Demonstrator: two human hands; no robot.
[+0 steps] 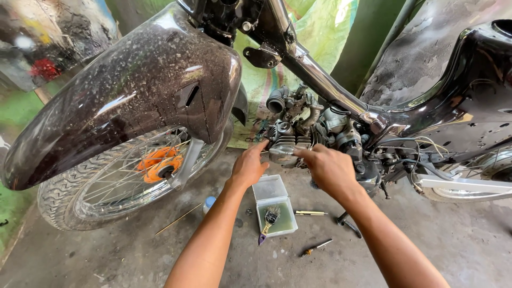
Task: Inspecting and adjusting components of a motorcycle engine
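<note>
At finned metal engine (pixel 287 143): both hands (pixel 249 166) touching.

setting: a small motorcycle repair workshop, informal, at floor level. evidence: a stripped-down motorcycle (pixel 373 106) stands on a stained bare concrete floor (pixel 453 240), its engine (pixel 290 140) exposed and wiring hanging loose. hand tools lie scattered on the floor: a screwdriver (pixel 316 247), a metal rod (pixel 311 213), and an open plastic box (pixel 274 205) with a brush (pixel 269 221) inside. a dusty front mudguard (pixel 133 90) and spoked wheel (pixel 122 176) fill the left side. a green tarp (pixel 320 32) hangs behind.
</note>
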